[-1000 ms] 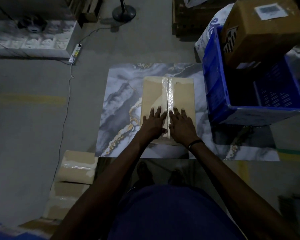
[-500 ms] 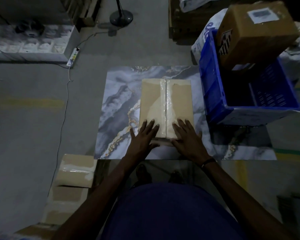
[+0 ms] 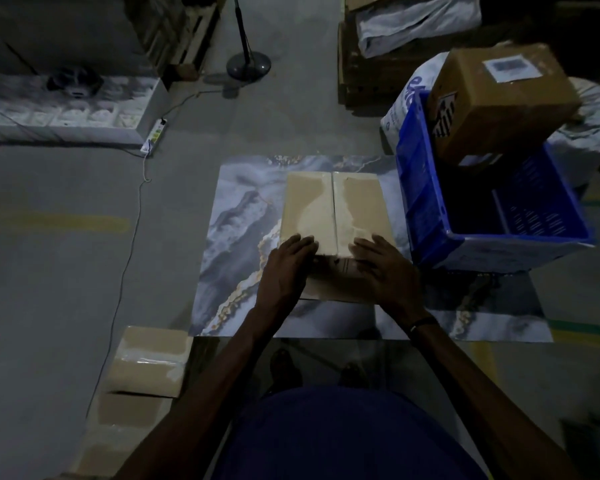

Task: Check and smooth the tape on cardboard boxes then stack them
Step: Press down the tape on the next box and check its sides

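Observation:
A tan cardboard box (image 3: pixel 333 206) with clear tape along its middle seam lies on a marble-patterned table (image 3: pixel 239 230). My left hand (image 3: pixel 284 268) rests at the box's near left corner, fingers bent over the top edge. My right hand (image 3: pixel 385 268) sits at the near right corner, fingers laid over the same edge and the near face. Both hands touch the box on either side of the tape end. To the lower left, a stack of taped cardboard boxes (image 3: pixel 146 365) stands on the floor.
A blue plastic crate (image 3: pixel 426 209) stands right of the box, with a brown labelled carton (image 3: pixel 499 98) leaning on its far rim. A white sack (image 3: pixel 399 105) is behind it. A fan stand (image 3: pixel 248 64), power strip (image 3: pixel 155 133) and cable lie on the grey floor.
Both hands slid toward me along the top of the box, from beside the tape seam to the near edge, and moved apart to its corners.

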{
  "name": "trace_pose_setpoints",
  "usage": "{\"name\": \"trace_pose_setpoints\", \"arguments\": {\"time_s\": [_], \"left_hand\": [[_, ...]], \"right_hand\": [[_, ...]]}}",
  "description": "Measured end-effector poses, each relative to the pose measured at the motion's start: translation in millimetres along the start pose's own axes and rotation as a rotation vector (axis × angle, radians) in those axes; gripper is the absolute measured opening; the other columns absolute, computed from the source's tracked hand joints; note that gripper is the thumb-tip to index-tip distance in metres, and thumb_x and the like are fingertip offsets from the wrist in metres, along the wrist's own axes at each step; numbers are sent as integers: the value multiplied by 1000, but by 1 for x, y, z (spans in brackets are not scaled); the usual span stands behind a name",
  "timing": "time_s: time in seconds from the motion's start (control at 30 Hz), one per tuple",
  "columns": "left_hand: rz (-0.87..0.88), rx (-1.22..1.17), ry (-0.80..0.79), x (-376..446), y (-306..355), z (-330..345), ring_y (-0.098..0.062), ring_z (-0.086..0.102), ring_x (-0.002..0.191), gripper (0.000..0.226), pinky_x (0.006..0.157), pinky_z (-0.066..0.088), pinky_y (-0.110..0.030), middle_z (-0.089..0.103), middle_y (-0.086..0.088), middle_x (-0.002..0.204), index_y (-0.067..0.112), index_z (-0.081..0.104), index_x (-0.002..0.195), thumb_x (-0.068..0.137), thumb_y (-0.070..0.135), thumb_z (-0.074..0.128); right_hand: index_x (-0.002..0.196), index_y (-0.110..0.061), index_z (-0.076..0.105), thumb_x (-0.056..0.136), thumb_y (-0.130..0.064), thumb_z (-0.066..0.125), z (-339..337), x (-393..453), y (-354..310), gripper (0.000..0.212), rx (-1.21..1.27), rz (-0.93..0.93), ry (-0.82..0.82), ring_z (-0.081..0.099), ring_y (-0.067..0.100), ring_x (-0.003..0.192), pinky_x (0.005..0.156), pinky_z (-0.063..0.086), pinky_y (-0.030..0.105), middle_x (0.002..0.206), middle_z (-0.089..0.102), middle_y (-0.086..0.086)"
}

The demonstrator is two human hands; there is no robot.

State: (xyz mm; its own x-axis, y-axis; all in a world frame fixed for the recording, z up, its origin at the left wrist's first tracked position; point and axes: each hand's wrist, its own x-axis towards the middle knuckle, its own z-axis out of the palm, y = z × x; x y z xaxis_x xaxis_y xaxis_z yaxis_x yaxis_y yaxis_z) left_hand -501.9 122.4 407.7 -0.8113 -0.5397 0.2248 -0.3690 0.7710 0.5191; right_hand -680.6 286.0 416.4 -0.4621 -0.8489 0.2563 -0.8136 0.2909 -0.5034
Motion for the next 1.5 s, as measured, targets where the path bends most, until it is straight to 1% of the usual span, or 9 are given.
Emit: {"name": "trace_pose_setpoints", "arguments": {"time_s": [0.23, 0.37, 0.53, 0.67, 0.87, 1.13, 1.23, 1.37, 1.5], "left_hand": [[47, -24, 242, 52, 30, -51, -24, 56, 120, 34, 94, 50, -34, 69, -3, 129, 14, 69, 130, 96, 20, 68], [18, -14, 247, 75, 27, -48, -24, 50, 131, 38, 104, 47, -42, 64, -1, 137, 17, 68, 131, 98, 37, 65], [35, 93, 60, 86, 31, -32, -19, 10, 157, 59, 114, 23, -65, 26, 9, 167, 32, 44, 153, 100, 58, 50], [-7, 207, 0, 100, 28, -26, -17, -7, 158, 63, 119, 14, -67, 8, 13, 170, 35, 25, 160, 104, 62, 34], [-87, 94, 28, 112, 31, -30, -17, 14, 156, 57, 116, 27, -60, 32, 11, 164, 32, 47, 151, 101, 60, 46], [-110, 9, 28, 137, 31, -52, -18, 33, 150, 46, 105, 41, -47, 45, 7, 157, 22, 72, 117, 90, 58, 65], [-72, 42, 52, 133, 32, -53, -15, 46, 135, 46, 96, 52, -47, 62, 7, 136, 15, 72, 100, 89, 58, 63], [-111, 8, 8, 127, 42, -58, -18, 36, 142, 39, 104, 37, -60, 64, -2, 126, 12, 71, 106, 96, 48, 61], [-127, 19, 6, 121, 48, -60, -12, 35, 133, 32, 109, 22, -72, 65, -1, 130, 16, 73, 111, 101, 43, 57]], "right_hand": [[116, -20, 76, 95, -24, 71, -54, 72, -7, 22, 79, -62, 200, 64, 17, 116, 99, 52, 37, 121, 73, -3], [111, -17, 78, 91, -21, 75, -60, 92, -10, 20, 61, -47, 297, 65, 20, 109, 95, 50, 34, 114, 75, -1], [126, -16, 69, 101, -23, 59, -42, 108, 5, 28, -15, -32, 235, 53, 28, 133, 113, 38, 52, 134, 66, 4], [144, -25, 53, 107, -35, 47, -34, 100, -2, 39, -152, 28, 142, 19, 20, 156, 121, 9, 64, 161, 39, -4], [144, -26, 54, 105, -37, 45, -36, 101, -3, 42, -162, 62, 114, 21, 25, 155, 108, 37, 66, 160, 41, -2], [140, -25, 60, 104, -33, 54, -43, 123, -13, 38, -122, 133, 23, 26, 23, 152, 108, 32, 69, 156, 47, -7], [143, -27, 57, 105, -39, 47, -38, 125, -7, 41, -106, 144, -23, 26, 21, 152, 109, 32, 72, 157, 45, -7], [142, -29, 57, 103, -49, 35, -30, 129, -4, 49, -75, 117, -22, 28, 19, 153, 110, 38, 66, 156, 47, -8], [130, -26, 66, 102, -46, 44, -18, 132, -2, 41, -2, 57, 20, 41, 18, 146, 111, 40, 59, 143, 60, -4]]}}
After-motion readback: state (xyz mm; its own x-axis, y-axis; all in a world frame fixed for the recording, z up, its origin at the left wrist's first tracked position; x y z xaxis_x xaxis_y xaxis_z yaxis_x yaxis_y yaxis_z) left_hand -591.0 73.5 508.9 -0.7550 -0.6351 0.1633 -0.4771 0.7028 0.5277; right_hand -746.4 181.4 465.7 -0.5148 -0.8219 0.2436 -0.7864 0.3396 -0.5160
